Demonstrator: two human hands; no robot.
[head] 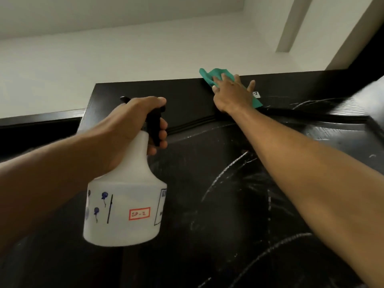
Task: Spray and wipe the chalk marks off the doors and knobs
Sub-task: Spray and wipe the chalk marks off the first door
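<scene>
White plastic fills the near left of your view: the spray bottle (124, 204), milky and see-through, printed with small blue balloons and carrying a red-edged label marked "SP-2". Your left hand (133, 129) holds it by the neck, fingers curled round the black trigger (154, 125), the bottle upright in front of the door.

Behind the bottle, the door (228, 204) is dark, nearly black, with a wood grain and a raised moulding running across its upper part. Chalk marks (228, 169) sweep over the panel in pale curved streaks, some thin and scratchy, some smeared.

Farther up, your right hand (232, 92) lies flat with fingers spread, pressing a green cloth (214, 76) against the top edge of the door. A small white tag (256, 94) shows just beside your thumb. Above that is a white wall (124, 59).
</scene>
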